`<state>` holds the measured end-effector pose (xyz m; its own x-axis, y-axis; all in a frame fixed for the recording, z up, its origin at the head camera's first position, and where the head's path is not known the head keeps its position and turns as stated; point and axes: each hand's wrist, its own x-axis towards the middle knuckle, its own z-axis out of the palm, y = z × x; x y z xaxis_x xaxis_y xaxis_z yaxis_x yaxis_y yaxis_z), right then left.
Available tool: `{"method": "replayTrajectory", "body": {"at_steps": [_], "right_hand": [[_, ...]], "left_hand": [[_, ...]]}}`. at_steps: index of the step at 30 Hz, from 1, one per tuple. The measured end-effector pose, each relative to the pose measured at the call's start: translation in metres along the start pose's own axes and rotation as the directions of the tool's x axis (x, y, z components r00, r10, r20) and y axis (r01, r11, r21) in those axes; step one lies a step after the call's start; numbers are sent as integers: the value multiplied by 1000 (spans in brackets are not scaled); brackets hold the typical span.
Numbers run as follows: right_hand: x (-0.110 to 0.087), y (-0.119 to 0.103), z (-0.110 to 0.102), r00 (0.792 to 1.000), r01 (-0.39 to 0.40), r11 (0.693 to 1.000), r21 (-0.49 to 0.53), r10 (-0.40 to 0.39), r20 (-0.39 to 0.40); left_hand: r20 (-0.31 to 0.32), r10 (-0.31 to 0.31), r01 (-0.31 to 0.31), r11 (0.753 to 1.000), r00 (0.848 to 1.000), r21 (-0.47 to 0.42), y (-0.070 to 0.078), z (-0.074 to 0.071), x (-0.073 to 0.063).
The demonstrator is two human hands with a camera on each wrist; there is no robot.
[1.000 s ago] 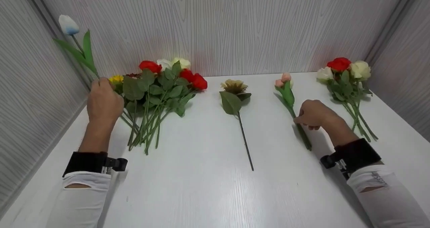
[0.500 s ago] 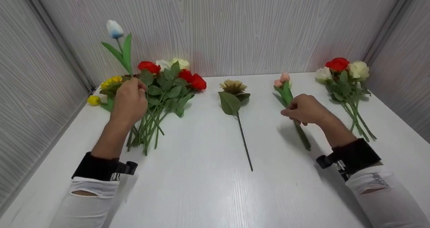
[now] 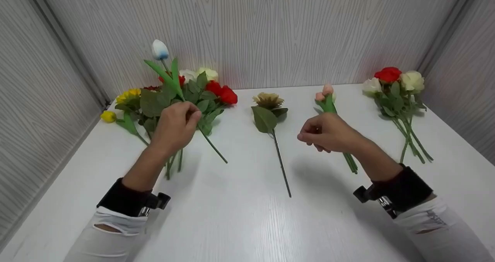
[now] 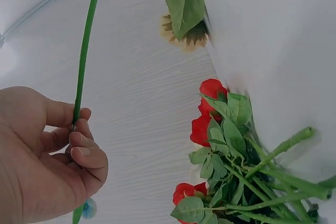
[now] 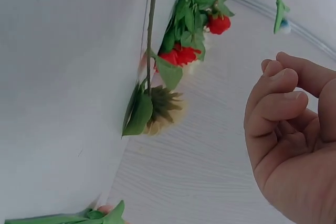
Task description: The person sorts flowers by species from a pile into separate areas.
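My left hand (image 3: 176, 126) pinches the green stem of a white-and-blue tulip (image 3: 174, 82) between thumb and fingers. Its bloom tilts up and left over the left pile of flowers, and the lower stem slants down to the right. In the left wrist view the tulip stem (image 4: 84, 56) runs between thumb and fingertips. My right hand (image 3: 330, 132) hovers with loosely curled fingers, nothing visible between them. Behind it lies a bunch of pink tulips (image 3: 328, 103), its middle hidden by the hand. In the right wrist view the thumb and fingertips of my right hand (image 5: 294, 124) come close together.
Red and pale roses (image 3: 221, 92) with sunflowers (image 3: 129, 96) and a yellow tulip (image 3: 108, 116) lie piled at left. A single beige flower (image 3: 270, 103) lies mid-table. Red and cream roses (image 3: 398, 84) lie far right. A grey wood-grain panel (image 3: 294, 34) stands behind.
My left hand has carried the white-and-blue tulip right and somewhat lower, uncovering the yellow tulip. My right hand has moved left, away from the pink tulips' stems.
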<state>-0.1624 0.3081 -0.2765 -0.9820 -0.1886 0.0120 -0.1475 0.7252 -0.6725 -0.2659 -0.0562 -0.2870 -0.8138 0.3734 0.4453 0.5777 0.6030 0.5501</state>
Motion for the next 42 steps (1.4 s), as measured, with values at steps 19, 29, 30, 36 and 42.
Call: {"method": "replayTrajectory", "body": {"at_steps": [19, 29, 30, 36, 42], "right_hand": [[-23, -49, 49, 946, 254, 963, 87, -266, 183], [-29, -57, 67, 930, 230, 957, 177, -269, 250], [-29, -57, 68, 930, 224, 957, 184, -266, 252], [-30, -56, 70, 927, 197, 954, 226, -257, 275], [-30, -56, 69, 927, 211, 958, 196, -259, 271]], "left_hand": [[142, 140, -74, 917, 980, -391, 61, 41, -31], [117, 302, -213, 853, 946, -477, 79, 52, -47], [112, 308, -220, 849, 945, -480, 80, 53, -48], [134, 371, -260, 824, 919, -504, 82, 55, -50], [204, 409, -261, 822, 889, -506, 78, 56, -48]]}}
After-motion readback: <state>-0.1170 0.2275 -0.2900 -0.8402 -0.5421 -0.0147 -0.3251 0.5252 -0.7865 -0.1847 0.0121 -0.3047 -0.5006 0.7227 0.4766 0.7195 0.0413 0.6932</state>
